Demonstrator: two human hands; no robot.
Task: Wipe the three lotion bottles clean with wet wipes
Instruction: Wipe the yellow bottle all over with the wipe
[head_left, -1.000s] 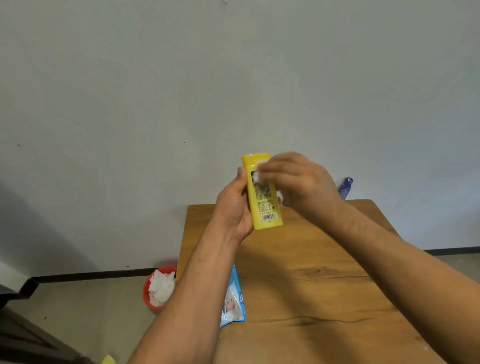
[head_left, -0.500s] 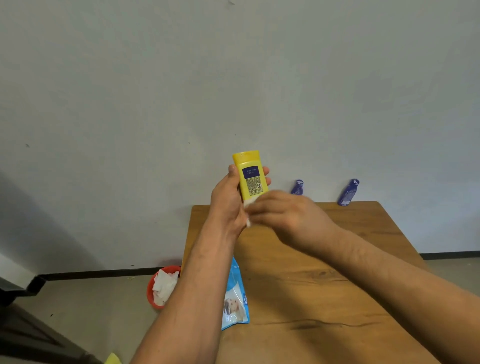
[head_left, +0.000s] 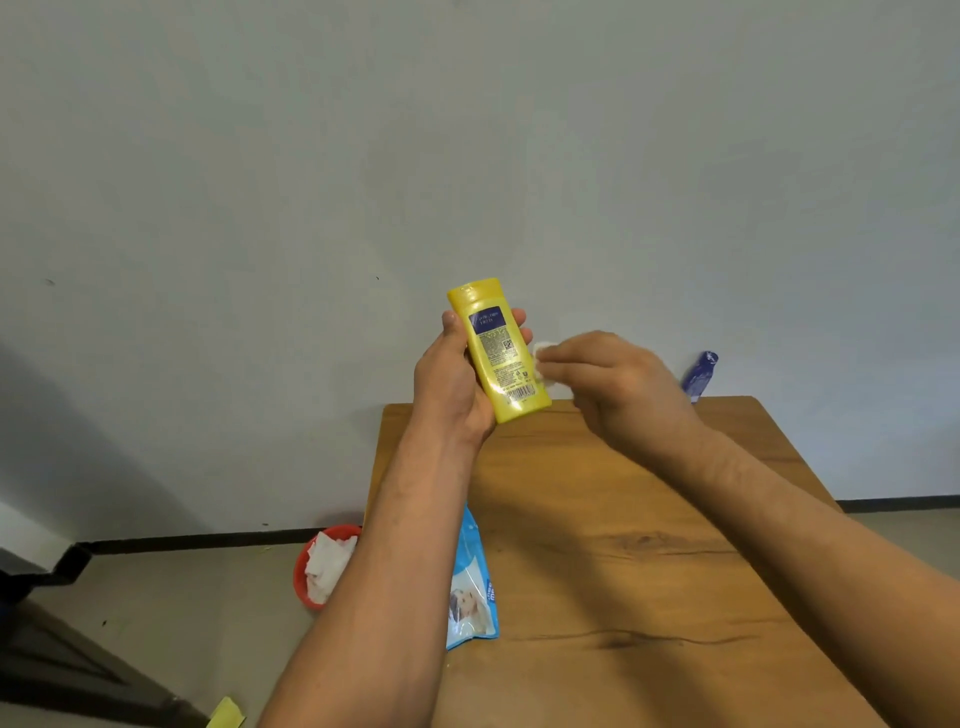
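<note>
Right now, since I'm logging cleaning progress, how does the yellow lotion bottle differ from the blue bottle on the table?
The yellow lotion bottle is held in the left hand; the blue bottle stands untouched on the table. The right hand holds a wet wipe at the yellow lotion bottle's side; none is near the blue bottle. The yellow one's printed label faces the camera; the blue one's is unreadable. Both are slim bottles.

A brown wood-grain tabletop is pictured set against a pale wall. A light-blue plastic pack of wet wipes is laid flat at its left edge, partly hidden. A dark-blue plastic bottle is seen tilted at the far right edge. On the grey floor beside the tabletop, a round red bin is filled with crumpled white wipes.
</note>
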